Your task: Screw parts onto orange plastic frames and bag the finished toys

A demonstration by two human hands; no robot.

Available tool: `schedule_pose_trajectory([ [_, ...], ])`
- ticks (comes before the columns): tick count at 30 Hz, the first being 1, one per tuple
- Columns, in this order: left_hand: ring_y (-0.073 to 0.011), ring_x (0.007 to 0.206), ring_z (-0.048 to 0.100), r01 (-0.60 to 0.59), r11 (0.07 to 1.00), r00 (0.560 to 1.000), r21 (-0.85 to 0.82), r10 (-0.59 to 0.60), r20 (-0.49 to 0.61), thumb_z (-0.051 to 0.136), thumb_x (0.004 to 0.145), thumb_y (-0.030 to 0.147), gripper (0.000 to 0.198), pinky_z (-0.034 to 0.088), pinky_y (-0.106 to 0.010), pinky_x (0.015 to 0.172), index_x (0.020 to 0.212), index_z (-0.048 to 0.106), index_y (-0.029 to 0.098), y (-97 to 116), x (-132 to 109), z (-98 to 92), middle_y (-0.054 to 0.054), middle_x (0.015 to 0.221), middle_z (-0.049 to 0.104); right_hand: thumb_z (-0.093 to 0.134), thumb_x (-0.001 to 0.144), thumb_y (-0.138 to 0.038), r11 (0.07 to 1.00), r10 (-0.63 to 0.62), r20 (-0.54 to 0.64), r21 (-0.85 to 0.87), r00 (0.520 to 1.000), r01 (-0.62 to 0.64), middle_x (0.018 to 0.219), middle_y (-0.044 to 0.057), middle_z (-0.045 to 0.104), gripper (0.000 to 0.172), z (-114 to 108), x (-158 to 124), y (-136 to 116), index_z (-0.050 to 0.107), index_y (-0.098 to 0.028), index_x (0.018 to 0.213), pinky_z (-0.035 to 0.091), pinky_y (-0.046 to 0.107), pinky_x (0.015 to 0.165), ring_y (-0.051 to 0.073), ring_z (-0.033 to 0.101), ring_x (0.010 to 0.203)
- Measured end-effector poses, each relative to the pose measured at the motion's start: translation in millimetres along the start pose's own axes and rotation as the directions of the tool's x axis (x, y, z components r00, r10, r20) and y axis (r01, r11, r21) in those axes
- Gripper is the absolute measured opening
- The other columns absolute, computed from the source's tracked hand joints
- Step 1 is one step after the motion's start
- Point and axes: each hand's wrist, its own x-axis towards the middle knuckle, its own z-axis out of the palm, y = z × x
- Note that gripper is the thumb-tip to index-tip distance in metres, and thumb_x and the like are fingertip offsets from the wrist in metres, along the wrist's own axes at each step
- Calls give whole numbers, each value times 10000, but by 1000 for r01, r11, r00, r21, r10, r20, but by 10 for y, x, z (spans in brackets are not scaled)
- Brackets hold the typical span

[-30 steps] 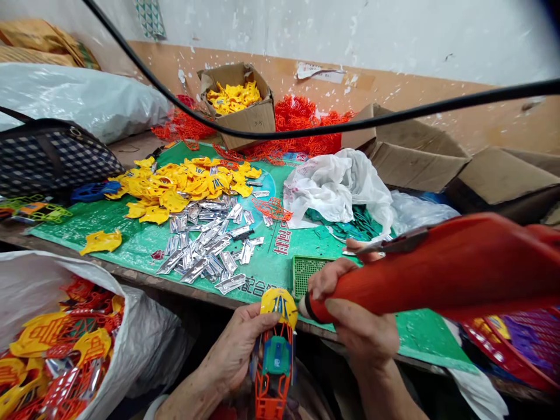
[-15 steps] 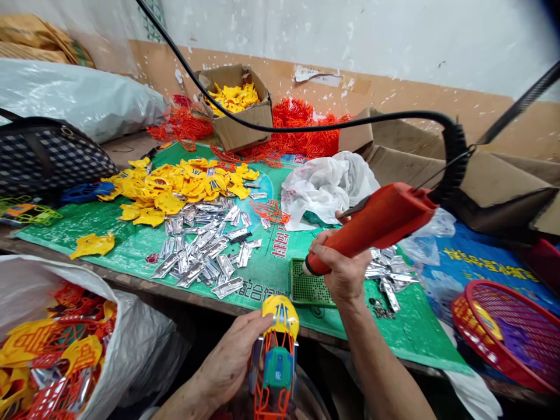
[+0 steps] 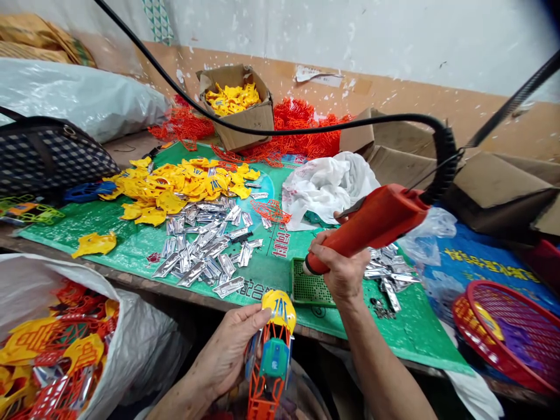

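Observation:
My left hand (image 3: 231,344) is closed around a toy car body (image 3: 275,356) with a yellow front, orange frame and teal middle, held below the table's front edge. In my right hand (image 3: 343,268) is a red electric screwdriver (image 3: 371,224), its tip pointing down and left over a green perforated tray (image 3: 312,291). The cable runs off the tool's rear end. Left of the tray lies a heap of silvery plates (image 3: 205,245), with a pile of yellow car parts (image 3: 175,184) behind it. More silvery plates (image 3: 389,268) and small dark screws (image 3: 381,309) lie right of my right hand.
A black cable (image 3: 271,131) arcs across the view above the table. Behind stand a cardboard box (image 3: 245,125) of yellow parts and red-orange frames (image 3: 300,119). A white sack (image 3: 131,326) of parts sits at lower left, a red basket (image 3: 507,332) at right.
My left hand has shifted the toy car slightly left and tilted it. The screwdriver's rear end and its cable have swung a little left; its tip stays over the tray.

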Motion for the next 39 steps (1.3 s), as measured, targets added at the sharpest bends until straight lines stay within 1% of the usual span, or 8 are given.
schedule_pose_trajectory([
  [5,-42,434,435,-42,999,999,32,43,-19,745,767,443,340,373,-144,428,807,733,106,0,-9,22,10,572,604,764,584,-176,1000,-1,8,-22,1000,1,635,-9,638,95,-3,-17,2,677,-168,619,491,315,561,140,570,565],
  [11,-42,415,420,-56,997,997,51,59,-58,762,727,484,384,345,-142,405,779,722,106,-1,2,40,26,525,562,751,589,-199,994,-2,-12,-105,1000,0,615,-8,631,110,13,-21,1,660,-166,642,487,315,542,147,561,550],
  [20,-84,426,533,-55,996,989,-63,46,-140,862,608,398,368,435,-175,426,796,747,103,47,12,89,-23,574,676,762,564,-163,997,-10,-19,-74,1000,8,603,-16,626,121,49,-19,2,654,-170,618,471,304,541,144,564,551],
  [23,-105,459,566,-73,994,989,-78,62,-133,840,643,415,367,471,-196,458,815,745,105,31,35,80,-36,600,691,756,574,-181,996,-19,-18,-91,1000,18,605,-13,623,117,50,-15,13,644,-169,606,477,307,539,145,561,550],
  [28,-55,366,422,-110,994,988,-22,107,-109,769,721,468,355,373,-161,371,719,688,123,-10,85,52,28,479,569,745,582,-176,997,0,-31,-74,1000,-3,607,-13,616,120,27,-6,3,634,-167,627,482,314,532,143,548,541],
  [31,-52,382,424,-114,993,989,-31,110,-100,769,723,459,345,369,-158,388,747,690,124,-2,92,61,31,496,574,743,583,-144,1000,-1,-28,-9,1000,1,615,-17,617,126,26,3,-98,632,-170,636,491,316,550,145,564,558],
  [35,-48,372,415,-97,994,989,-49,91,-113,784,700,463,354,347,-158,389,720,682,125,22,92,91,45,479,552,720,586,-93,993,8,15,120,1000,-10,626,-31,623,159,63,-28,-356,631,-189,675,502,319,570,137,576,550],
  [39,-101,419,506,-65,995,990,-75,55,-133,789,676,485,393,397,-206,430,775,708,113,25,106,103,-3,522,620,677,603,-83,974,43,103,215,994,-64,654,-51,618,317,113,-136,-585,631,-242,873,518,329,594,138,582,567],
])
